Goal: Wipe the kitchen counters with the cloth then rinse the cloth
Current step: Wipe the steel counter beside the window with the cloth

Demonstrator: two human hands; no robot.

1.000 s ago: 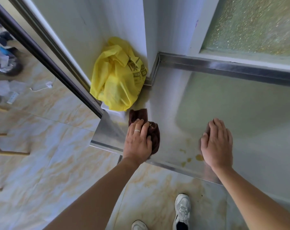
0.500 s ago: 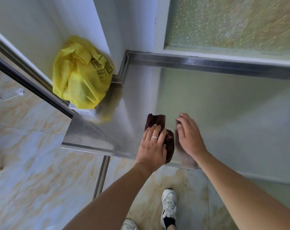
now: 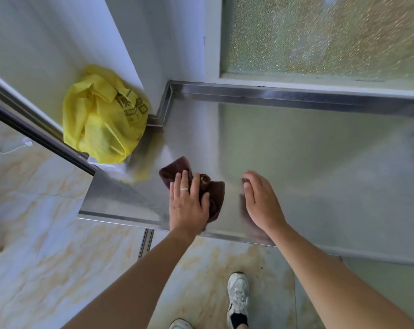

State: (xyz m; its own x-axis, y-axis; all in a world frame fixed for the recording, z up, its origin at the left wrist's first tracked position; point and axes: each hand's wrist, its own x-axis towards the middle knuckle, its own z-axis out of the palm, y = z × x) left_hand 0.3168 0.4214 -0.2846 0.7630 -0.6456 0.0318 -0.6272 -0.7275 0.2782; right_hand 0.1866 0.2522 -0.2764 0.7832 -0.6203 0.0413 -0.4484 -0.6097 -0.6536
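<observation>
While the left hand (image 3: 188, 205) pressed flat on the dark maroon cloth (image 3: 215, 193), its fingers lay spread and nearly straight over the crumpled fabric, a pale ring showing on one finger. That cloth sat on the stainless steel counter (image 3: 308, 162), close to the front edge and toward the counter's left end, with folds sticking out past the fingertips and to the right of the palm. Just to the right of the cloth, apart from it, the right hand (image 3: 260, 198) rested on the bare metal with its fingers together and relaxed, holding nothing.

At the back left corner a yellow plastic bag (image 3: 104, 119) slumped against the white wall (image 3: 70, 32), its yellow reflected in the steel. Dark printed characters and boxed marks ran across the bag's upper right side, but they were too creased and blurred to read. Behind the counter stood a frosted glass window (image 3: 319, 36). Below the counter edge, a white sneaker (image 3: 238, 298) stood on the marbled floor tiles (image 3: 35, 257).
</observation>
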